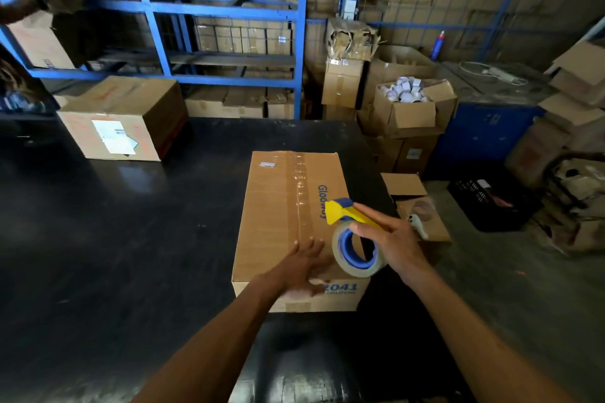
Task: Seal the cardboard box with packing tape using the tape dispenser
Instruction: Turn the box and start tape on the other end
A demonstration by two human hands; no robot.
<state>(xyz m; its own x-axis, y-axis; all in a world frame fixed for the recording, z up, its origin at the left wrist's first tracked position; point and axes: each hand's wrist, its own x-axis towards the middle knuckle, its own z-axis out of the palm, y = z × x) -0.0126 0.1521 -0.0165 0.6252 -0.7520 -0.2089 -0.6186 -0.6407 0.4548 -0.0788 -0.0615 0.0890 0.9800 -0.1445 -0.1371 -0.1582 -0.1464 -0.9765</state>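
On the dark worktop (131, 239) in front of us sits the cardboard box (278, 206), closed, with blue lettering on its top and near side and a strip of clear packing tape (302, 196) running along its centre seam from the far edge toward us. Our left hand (304, 268) lies flat on the near end of the box top, fingers spread and pressing down just beside the seam, with nothing grasped in it. Our right hand (389, 239) is wrapped around the handle of the tape dispenser (350, 232), a yellow and blue tool carrying a roll of clear tape on a blue hub. We hold it tilted over the near right part of the box, its yellow head pointing toward the seam; whether the head touches the cardboard we cannot tell. Farther left on the same worktop stands a second box (124, 118) with a white label on its side, well apart from ours. Beyond the worktop rise blue metal shelves (222, 10) stacked with cartons, and to the right an open carton (412, 101) holds white rolls. At the top left another person's arm (23, 0) with a wristwatch shows, blurred.
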